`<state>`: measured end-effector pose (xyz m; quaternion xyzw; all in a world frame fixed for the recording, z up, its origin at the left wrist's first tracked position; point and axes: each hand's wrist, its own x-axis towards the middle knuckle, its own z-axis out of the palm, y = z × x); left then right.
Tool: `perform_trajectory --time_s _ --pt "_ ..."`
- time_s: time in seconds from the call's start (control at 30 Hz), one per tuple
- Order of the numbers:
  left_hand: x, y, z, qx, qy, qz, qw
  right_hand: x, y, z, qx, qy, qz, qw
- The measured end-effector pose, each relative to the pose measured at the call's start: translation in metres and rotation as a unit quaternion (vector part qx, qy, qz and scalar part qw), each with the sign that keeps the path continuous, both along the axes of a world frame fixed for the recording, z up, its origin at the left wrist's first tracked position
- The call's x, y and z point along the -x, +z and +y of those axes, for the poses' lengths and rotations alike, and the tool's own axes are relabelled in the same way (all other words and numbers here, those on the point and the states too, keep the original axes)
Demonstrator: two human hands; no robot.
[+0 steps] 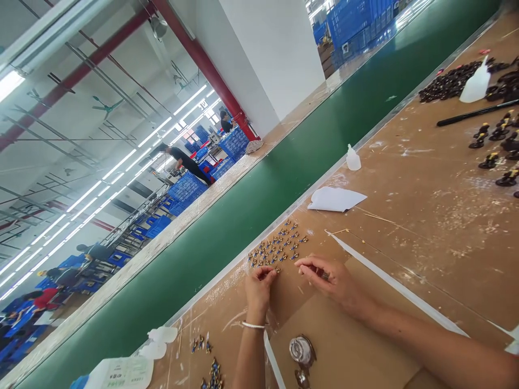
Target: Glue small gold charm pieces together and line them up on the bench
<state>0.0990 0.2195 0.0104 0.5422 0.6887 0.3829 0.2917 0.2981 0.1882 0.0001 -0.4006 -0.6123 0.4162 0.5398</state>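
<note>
My left hand [260, 286], with a white band at its wrist, is closed in a pinch. A small blue-and-yellow figurine [278, 269] shows at its fingertips. Just beyond lies a loose group of similar tiny figurines [275, 246] on the brown tabletop [409, 216]. To the right, my right hand [324, 275] hovers low with curled fingers and thumb and index close together. Something small and shiny shows within its fingers, too little to name. Below the hands stands a small round container [300, 350] with a whitish top.
A green conveyor belt [227, 216] runs diagonally behind the table. White paper [336, 199], a small dropper bottle [353, 158], a larger squeeze bottle [475, 84] and dark parts [448, 84] lie rightward. More figurines [213, 375] and a labelled plastic bottle [121, 373] are lower left. People work far off.
</note>
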Motion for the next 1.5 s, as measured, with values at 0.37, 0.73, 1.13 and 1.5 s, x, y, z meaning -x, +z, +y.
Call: perform_trajectory --time_s 0.37,0.73,1.13,1.5 --pt "0.014 0.004 -0.008 -0.038 0.033 0.032 0.998 -0.001 -0.004 0.0 0.028 0.006 0.021 0.999" --pt "0.091 0.012 -0.197 -0.007 0.157 0.222 0.962 0.001 -0.003 -0.006 0.081 -0.008 0.031 0.996" --pt "0.094 -0.018 -0.23 -0.017 0.125 0.341 0.932 0.001 -0.003 -0.011 0.091 -0.03 0.0 0.995" --pt "0.087 -0.018 -0.228 -0.024 0.115 0.336 0.934 0.001 -0.011 -0.008 0.056 -0.022 0.006 0.998"
